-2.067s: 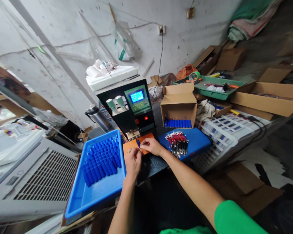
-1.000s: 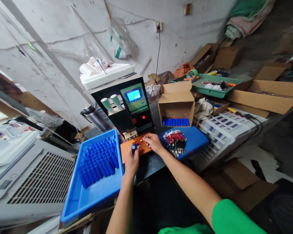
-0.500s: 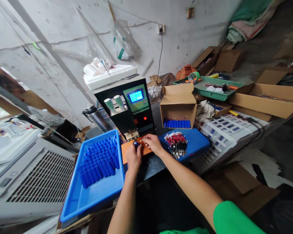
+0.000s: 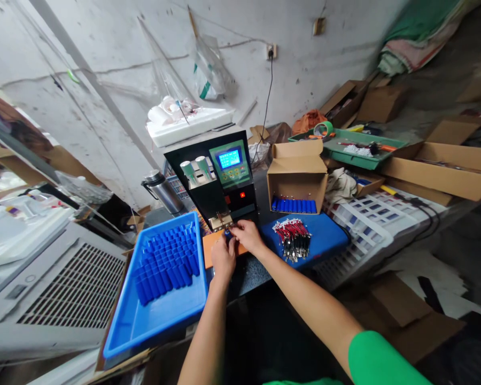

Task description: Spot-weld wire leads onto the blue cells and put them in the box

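Observation:
My left hand (image 4: 223, 258) is closed around a small blue battery cell (image 4: 226, 235), holding it upright under the metal head (image 4: 220, 220) of the black welding machine (image 4: 218, 176). My right hand (image 4: 246, 236) is pinched beside the cell's top, its fingertips against it; what it pinches is too small to make out. Both hands rest over the orange pad (image 4: 210, 247) at the machine's foot.
A blue tray (image 4: 152, 321) with several blue cells (image 4: 168, 262) stands at my left. At my right a blue board (image 4: 324, 232) carries a heap of red-wired parts (image 4: 292, 238). Behind it is an open carton (image 4: 296, 174) with a row of blue cells. A steel flask (image 4: 162, 192) stands left of the machine.
My left hand lifted the blue cell upright, then carried it forward under the machine's head. My right hand followed and now pinches at the cell's top.

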